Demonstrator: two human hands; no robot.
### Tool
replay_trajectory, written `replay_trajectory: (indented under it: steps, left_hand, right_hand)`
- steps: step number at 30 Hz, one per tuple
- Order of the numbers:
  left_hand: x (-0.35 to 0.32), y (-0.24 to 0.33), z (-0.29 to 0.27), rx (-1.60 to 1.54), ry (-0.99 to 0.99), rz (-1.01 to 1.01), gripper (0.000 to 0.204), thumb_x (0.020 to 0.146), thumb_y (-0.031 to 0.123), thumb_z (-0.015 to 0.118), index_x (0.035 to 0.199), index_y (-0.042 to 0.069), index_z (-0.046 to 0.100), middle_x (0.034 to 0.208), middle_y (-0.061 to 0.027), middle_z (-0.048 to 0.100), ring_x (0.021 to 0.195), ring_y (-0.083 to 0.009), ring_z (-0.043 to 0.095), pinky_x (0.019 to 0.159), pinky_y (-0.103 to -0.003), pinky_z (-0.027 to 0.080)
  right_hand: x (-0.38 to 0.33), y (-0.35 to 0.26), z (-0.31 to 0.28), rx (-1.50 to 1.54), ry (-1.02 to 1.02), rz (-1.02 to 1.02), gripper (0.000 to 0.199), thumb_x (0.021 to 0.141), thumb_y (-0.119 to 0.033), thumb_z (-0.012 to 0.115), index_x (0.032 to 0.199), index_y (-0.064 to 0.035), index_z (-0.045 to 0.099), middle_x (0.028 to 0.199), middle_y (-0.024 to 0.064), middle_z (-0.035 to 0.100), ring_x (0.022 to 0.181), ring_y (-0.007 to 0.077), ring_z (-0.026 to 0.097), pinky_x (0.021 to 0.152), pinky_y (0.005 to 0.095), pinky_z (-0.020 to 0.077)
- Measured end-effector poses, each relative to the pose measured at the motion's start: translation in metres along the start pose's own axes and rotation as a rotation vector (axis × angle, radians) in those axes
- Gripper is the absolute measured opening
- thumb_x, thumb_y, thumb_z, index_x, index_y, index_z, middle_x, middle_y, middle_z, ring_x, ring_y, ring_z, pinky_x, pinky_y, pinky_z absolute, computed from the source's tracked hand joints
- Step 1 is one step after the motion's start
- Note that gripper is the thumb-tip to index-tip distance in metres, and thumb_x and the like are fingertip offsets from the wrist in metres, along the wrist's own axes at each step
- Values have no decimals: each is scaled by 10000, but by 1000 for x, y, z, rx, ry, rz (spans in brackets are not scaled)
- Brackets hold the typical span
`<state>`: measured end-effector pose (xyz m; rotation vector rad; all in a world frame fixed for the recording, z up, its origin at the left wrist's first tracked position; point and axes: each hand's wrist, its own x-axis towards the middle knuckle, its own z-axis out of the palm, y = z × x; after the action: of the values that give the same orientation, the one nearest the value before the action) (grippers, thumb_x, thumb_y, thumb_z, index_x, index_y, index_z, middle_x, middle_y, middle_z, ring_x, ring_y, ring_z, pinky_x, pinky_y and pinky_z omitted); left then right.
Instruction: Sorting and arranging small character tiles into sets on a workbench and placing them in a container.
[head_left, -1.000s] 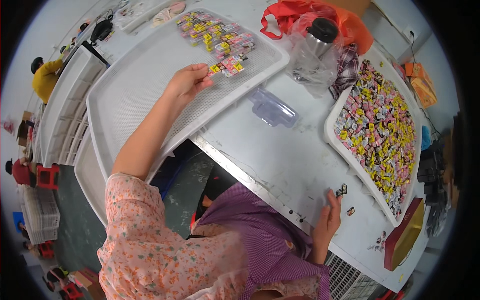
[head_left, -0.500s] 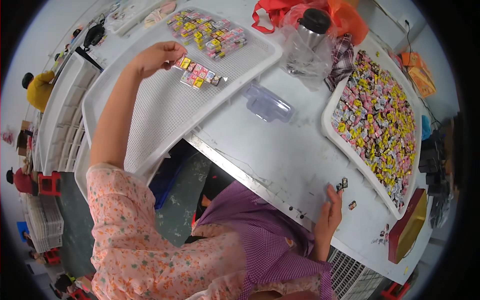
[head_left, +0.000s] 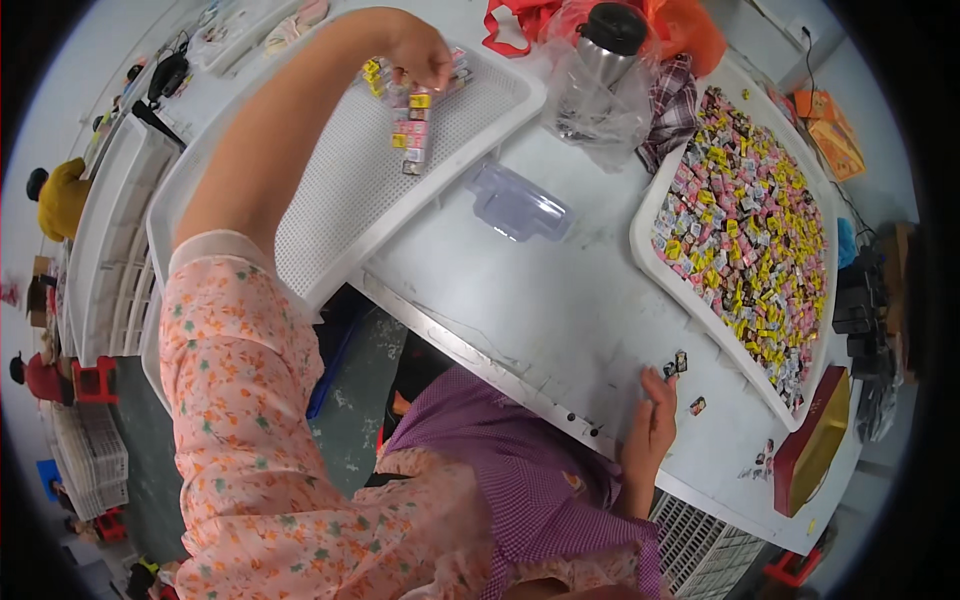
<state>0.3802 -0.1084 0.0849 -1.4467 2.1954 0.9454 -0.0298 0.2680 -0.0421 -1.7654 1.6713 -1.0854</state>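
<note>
My left hand [head_left: 415,50] reaches over the far part of the white perforated tray [head_left: 320,190]. Its fingers pinch the far end of a clear pack of small pink, yellow and dark pieces [head_left: 412,135], which points toward me. More such packs [head_left: 376,78] lie around that hand, partly hidden by it. My right hand [head_left: 652,425] rests at the table's near edge, fingers stretched out and holding nothing I can see. Close to its fingertips are a few small dark pieces [head_left: 676,363], and one loose piece [head_left: 697,406] lies to the right.
A clear plastic tray [head_left: 520,203] lies mid-table. At right stands a white tray [head_left: 640,235] heaped with small colourful pieces, beside a red and gold box lid [head_left: 815,440]. A bagged steel flask [head_left: 608,50] and checked cloth [head_left: 668,110] are at the back. Other people sit far left.
My left hand has moved away and to the right with the pack, which has turned from lying crosswise to pointing toward me. My right hand has stayed by the dark pieces.
</note>
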Motion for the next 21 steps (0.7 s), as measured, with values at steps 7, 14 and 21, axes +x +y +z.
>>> replay_trajectory:
  steps: [7,14,21]
  left_hand:
    - [43,68,9,242,45,44,123,791,137,609,884,64,643,784,3,621,679,-113,585,594,-262,481]
    - [48,61,43,121,424,161,195,799,112,599,980,58,646,892,-48,664,836,-141,616,759,-277,483]
    - [-36,54,107,79,615,274,336,793,104,615,1128,99,595,1163,-97,573,1038,-257,534,919,-348,425]
  right_hand:
    - [-1,3,-2,-8,21,16,242,859,-57,454,1063,-14,577,1106,137,592,1154,302,498,1101,456,208]
    - [0,-3,-3,58,-15,38,251,928,-130,430,1073,5,585,1105,128,590,1142,252,502,1117,444,178]
    - [0,1,-3,49,-18,50,244,915,-82,412,1058,10,588,1091,132,591,1136,255,505,1118,438,177]
